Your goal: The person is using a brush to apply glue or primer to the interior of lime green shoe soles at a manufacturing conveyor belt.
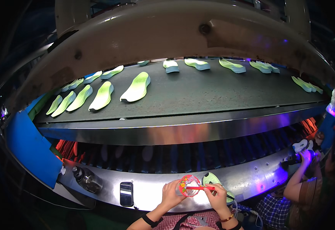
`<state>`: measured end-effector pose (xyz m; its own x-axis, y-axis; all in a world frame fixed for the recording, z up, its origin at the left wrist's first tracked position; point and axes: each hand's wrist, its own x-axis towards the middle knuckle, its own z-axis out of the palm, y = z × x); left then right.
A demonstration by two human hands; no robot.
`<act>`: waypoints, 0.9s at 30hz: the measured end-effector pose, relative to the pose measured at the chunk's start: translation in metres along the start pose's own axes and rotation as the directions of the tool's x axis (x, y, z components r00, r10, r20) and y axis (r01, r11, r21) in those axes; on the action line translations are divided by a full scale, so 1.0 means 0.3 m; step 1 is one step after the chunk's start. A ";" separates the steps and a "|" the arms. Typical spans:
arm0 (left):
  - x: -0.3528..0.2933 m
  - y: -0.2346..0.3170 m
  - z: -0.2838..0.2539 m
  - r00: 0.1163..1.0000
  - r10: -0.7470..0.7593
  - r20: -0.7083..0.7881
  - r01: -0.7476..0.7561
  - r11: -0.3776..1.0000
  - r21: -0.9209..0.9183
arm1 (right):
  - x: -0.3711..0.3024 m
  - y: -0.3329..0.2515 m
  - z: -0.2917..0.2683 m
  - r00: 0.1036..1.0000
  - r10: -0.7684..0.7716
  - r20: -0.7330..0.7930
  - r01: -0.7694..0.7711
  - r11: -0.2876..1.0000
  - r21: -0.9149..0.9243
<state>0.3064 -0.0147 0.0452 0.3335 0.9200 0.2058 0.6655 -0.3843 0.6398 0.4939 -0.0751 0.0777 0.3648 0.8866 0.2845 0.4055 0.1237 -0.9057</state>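
Note:
My left hand [170,195] is wrapped round the side of a small round cup [191,179] with a red rim and a coloured pattern. In my right hand [218,197] is a thin red-handled tool [202,188], pinched by the fingers. It reaches left across the mouth of the cup; its working end is too small to make out. Just beyond my right hand, a pale green shoe sole [211,178] lies on the metal ledge [152,180], partly hidden by the hand. A thin black item [230,197] sticks out beside that hand.
A phone [126,194] and a dark bottle [86,179] rest on the ledge to the left. Several yellow-green soles [102,96] sit on the dark conveyor belt [198,92] under a curved hood [144,34]. At the right, another person's hands [307,155] work near a violet light.

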 end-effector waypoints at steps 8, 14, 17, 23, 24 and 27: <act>-0.019 0.032 -0.016 1.000 0.013 -0.003 -0.013 1.000 0.015 | -0.033 -0.006 -0.022 1.000 0.026 0.012 -0.026 0.997 0.079; 0.024 0.039 -0.016 0.997 0.072 0.005 -0.072 0.997 0.016 | 0.010 -0.035 -0.068 0.999 -0.044 -0.012 0.045 0.997 0.064; 0.037 0.076 -0.065 0.982 0.170 -0.085 -0.169 0.985 0.024 | 0.022 -0.094 -0.100 0.999 -0.005 0.042 0.001 0.997 0.083; 0.072 0.134 -0.077 0.962 0.244 -0.123 -0.243 0.970 0.022 | 0.023 -0.079 -0.122 0.999 -0.006 0.043 -0.001 0.989 0.147; 0.070 0.146 -0.081 0.963 0.244 -0.113 -0.241 0.970 0.040 | 0.020 -0.073 -0.125 0.999 -0.008 0.035 0.002 0.990 0.144; 0.065 0.163 -0.089 0.960 0.262 -0.101 -0.257 0.965 0.057 | 0.019 -0.076 -0.140 1.000 -0.016 0.025 0.012 0.985 0.174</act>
<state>0.3275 -0.0135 0.1001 0.4265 0.7902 0.4400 0.5946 -0.6115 0.5220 0.5220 -0.0916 0.1133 0.3372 0.8953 0.2912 0.2574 0.2099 -0.9432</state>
